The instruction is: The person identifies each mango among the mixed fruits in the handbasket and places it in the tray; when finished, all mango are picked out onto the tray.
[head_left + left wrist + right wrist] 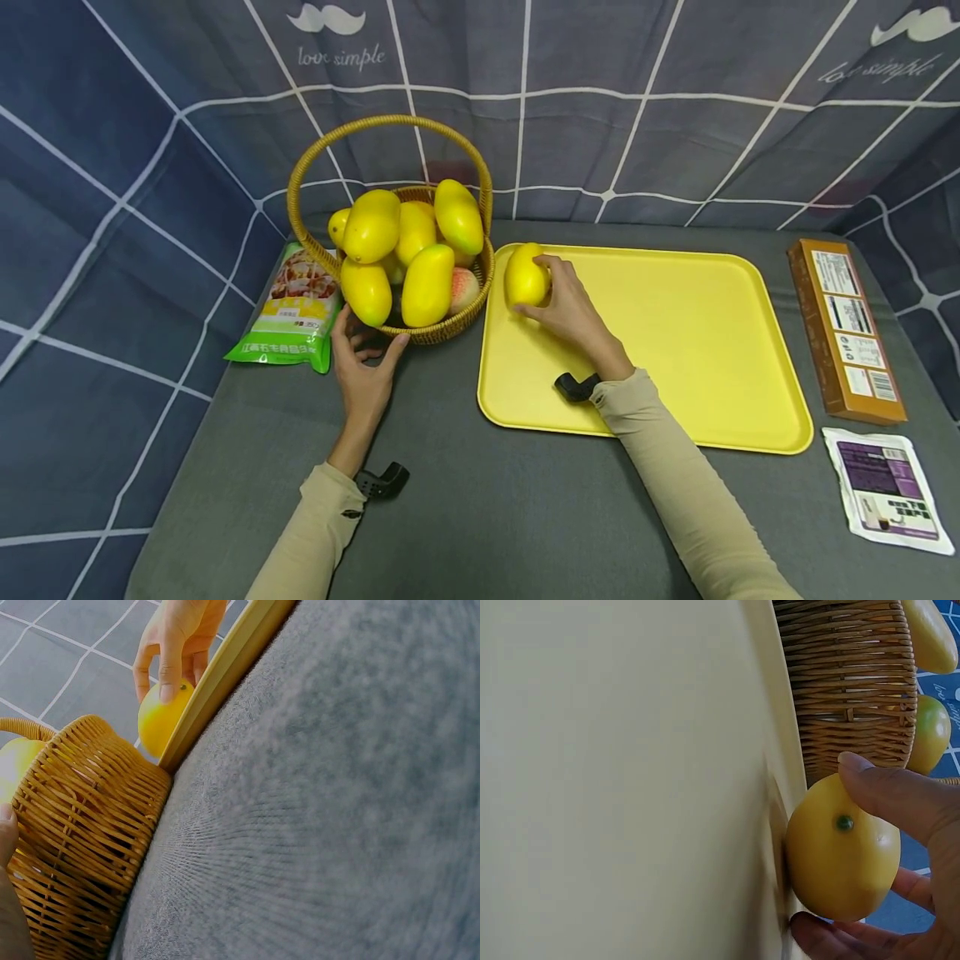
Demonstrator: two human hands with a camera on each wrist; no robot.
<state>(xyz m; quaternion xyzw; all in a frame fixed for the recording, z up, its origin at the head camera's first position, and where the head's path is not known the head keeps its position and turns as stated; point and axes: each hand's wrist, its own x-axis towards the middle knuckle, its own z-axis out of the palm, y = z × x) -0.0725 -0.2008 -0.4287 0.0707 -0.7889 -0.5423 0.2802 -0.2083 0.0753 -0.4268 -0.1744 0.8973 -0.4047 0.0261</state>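
Observation:
My right hand [568,304] holds a yellow mango [527,275] at the far left corner of the yellow tray [660,350]. In the right wrist view its thumb lies over one side of the mango [840,862], the other fingers round the opposite side, with the green stem spot showing between. My left hand [365,367] holds the front left of a wicker basket [442,332], thumb and index finger spread along its curve. From the left wrist, the thumb shows at the rim of the basket [82,817]. Several mangoes [427,285] fill the basket, with a peach [462,290] among them.
Left of the basket lies a green and white food packet [288,312], partly behind the basket's handle [390,121]. A brown box [847,329] and a white and purple pouch [888,492] lie right of the tray. A checked curtain [570,133] hangs behind.

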